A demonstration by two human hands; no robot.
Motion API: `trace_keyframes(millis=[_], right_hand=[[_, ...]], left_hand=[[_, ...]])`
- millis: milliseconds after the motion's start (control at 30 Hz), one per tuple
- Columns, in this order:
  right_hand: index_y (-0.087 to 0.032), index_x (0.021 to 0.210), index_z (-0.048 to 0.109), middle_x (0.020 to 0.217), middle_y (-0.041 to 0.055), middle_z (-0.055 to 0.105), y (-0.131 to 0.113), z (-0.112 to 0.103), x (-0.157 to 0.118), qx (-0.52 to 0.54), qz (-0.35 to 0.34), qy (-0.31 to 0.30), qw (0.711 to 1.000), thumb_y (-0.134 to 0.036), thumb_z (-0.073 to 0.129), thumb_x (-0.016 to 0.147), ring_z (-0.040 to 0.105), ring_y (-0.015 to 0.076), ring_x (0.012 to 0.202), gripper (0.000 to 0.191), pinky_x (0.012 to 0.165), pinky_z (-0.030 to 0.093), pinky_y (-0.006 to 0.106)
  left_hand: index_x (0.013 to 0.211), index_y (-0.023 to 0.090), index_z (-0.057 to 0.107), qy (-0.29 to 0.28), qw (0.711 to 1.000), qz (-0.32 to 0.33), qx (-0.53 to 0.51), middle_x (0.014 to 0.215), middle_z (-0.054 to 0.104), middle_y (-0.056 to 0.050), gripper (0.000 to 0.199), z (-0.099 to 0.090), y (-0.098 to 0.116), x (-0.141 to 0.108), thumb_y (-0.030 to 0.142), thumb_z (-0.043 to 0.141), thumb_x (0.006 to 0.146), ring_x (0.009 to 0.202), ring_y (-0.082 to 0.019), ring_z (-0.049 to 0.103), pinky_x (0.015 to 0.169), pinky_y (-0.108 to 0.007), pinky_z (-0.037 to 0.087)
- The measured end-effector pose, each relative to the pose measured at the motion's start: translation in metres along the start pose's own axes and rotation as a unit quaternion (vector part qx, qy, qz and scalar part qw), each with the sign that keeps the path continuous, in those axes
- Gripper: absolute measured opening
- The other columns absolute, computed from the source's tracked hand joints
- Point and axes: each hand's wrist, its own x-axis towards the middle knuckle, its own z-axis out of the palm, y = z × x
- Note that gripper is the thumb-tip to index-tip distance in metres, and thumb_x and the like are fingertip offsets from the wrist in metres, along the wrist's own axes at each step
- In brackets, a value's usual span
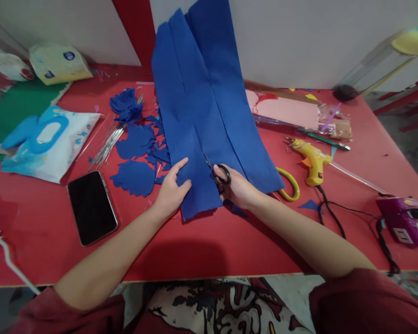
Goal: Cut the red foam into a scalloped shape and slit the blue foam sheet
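Observation:
A large blue sheet (209, 93), paper or thin felt, leans against the wall at the back and comes down onto the table. My right hand (238, 185) holds scissors (225, 174) with black handles, and their blades lie in the sheet near its lower end. At the sheet's lower left edge my left hand (172, 189) grips it, thumb on top and some fingers hidden beneath. Blue cut petal shapes (134, 177) lie to the left of the sheet. Beyond them is a ruffled blue flower (126, 105) near thin silvery wires (108, 141).
A phone (92, 208) and a wipes pack (50, 144) lie left. To the right are a yellow tape roll (288, 184), a yellow glue gun (310, 160) with a cord, a green cutter (325, 140) and a purple box (406, 220). Pink paper (285, 110) lies behind.

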Motion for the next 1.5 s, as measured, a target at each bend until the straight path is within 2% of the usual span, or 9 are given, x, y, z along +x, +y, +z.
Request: trace_keyframes(millis=[100, 300, 533, 700, 867, 1200, 1367, 1500], right_hand=[[-0.022, 0.081, 0.041, 0.051, -0.0076, 0.044, 0.001, 0.002, -0.001, 0.001, 0.0, 0.012, 1.0, -0.04, 0.049, 0.085, 0.049, 0.0085, 0.037, 0.021, 0.031, 0.041, 0.017], [-0.021, 0.078, 0.039, 0.052, -0.0082, 0.043, 0.003, 0.005, -0.002, 0.006, -0.014, 0.022, 1.0, -0.04, 0.051, 0.083, 0.047, 0.0077, 0.036, 0.022, 0.031, 0.039, 0.017], [-0.022, 0.076, 0.038, 0.049, -0.0094, 0.041, 0.002, 0.007, -0.004, -0.012, -0.013, 0.047, 0.999, -0.037, 0.052, 0.082, 0.044, 0.0082, 0.033, 0.021, 0.029, 0.035, 0.018], [-0.022, 0.075, 0.038, 0.049, -0.0097, 0.041, 0.002, 0.007, -0.003, -0.003, -0.015, 0.047, 0.999, -0.044, 0.06, 0.075, 0.044, 0.0068, 0.035, 0.031, 0.032, 0.035, 0.017], [-0.022, 0.074, 0.037, 0.051, -0.0095, 0.042, 0.001, 0.005, 0.0, 0.01, -0.017, 0.021, 1.0, -0.054, 0.065, 0.067, 0.043, 0.0059, 0.037, 0.044, 0.033, 0.034, 0.016], [-0.021, 0.074, 0.04, 0.051, -0.0076, 0.041, 0.005, 0.005, 0.004, -0.014, -0.041, 0.045, 0.998, -0.053, 0.063, 0.071, 0.04, 0.006, 0.037, 0.039, 0.033, 0.019, 0.017], [-0.021, 0.074, 0.04, 0.051, -0.0072, 0.042, 0.005, 0.009, 0.003, -0.009, -0.04, 0.063, 0.997, -0.05, 0.061, 0.073, 0.04, 0.0068, 0.038, 0.036, 0.035, 0.02, 0.019], [-0.022, 0.075, 0.041, 0.051, -0.0071, 0.042, 0.009, 0.008, 0.007, 0.01, -0.05, 0.039, 0.998, -0.055, 0.063, 0.069, 0.042, 0.0084, 0.041, 0.041, 0.038, 0.027, 0.02]], left_hand=[[0.128, 0.014, 0.043, -0.002, 1.0, -0.006, -0.009, 0.134, 0.049, -0.011, 0.061, 0.0, 0.0, 0.0, 0.015, 0.055, 0.068, 0.121, -0.024, 0.049, 0.107, -0.043, 0.036], [0.128, 0.013, 0.043, -0.005, 1.0, 0.004, -0.009, 0.139, 0.043, -0.011, 0.06, 0.0, -0.001, -0.001, 0.015, 0.056, 0.069, 0.129, -0.025, 0.039, 0.111, -0.043, 0.03], [0.128, 0.01, 0.042, -0.005, 1.0, 0.013, 0.007, 0.14, 0.043, -0.012, 0.062, -0.001, -0.002, 0.0, 0.016, 0.055, 0.068, 0.129, -0.025, 0.039, 0.111, -0.044, 0.029], [0.129, 0.008, 0.041, -0.004, 1.0, 0.018, 0.007, 0.138, 0.044, -0.014, 0.062, 0.0, -0.001, 0.001, 0.017, 0.055, 0.069, 0.128, -0.025, 0.041, 0.11, -0.045, 0.031], [0.128, 0.012, 0.043, -0.001, 1.0, 0.015, 0.008, 0.138, 0.044, -0.012, 0.061, 0.0, 0.0, 0.0, 0.016, 0.055, 0.069, 0.129, -0.025, 0.04, 0.11, -0.044, 0.031], [0.127, 0.012, 0.044, 0.005, 1.0, 0.02, 0.02, 0.137, 0.046, -0.011, 0.059, 0.0, -0.002, 0.0, 0.015, 0.054, 0.069, 0.127, -0.025, 0.043, 0.109, -0.045, 0.032], [0.127, 0.011, 0.044, 0.005, 0.999, 0.025, 0.024, 0.137, 0.045, -0.012, 0.06, 0.0, -0.003, 0.0, 0.016, 0.054, 0.068, 0.126, -0.026, 0.043, 0.109, -0.046, 0.033], [0.128, 0.011, 0.043, 0.006, 1.0, 0.02, 0.022, 0.135, 0.048, -0.012, 0.06, 0.0, -0.003, 0.0, 0.016, 0.054, 0.069, 0.122, -0.025, 0.047, 0.107, -0.045, 0.035]])
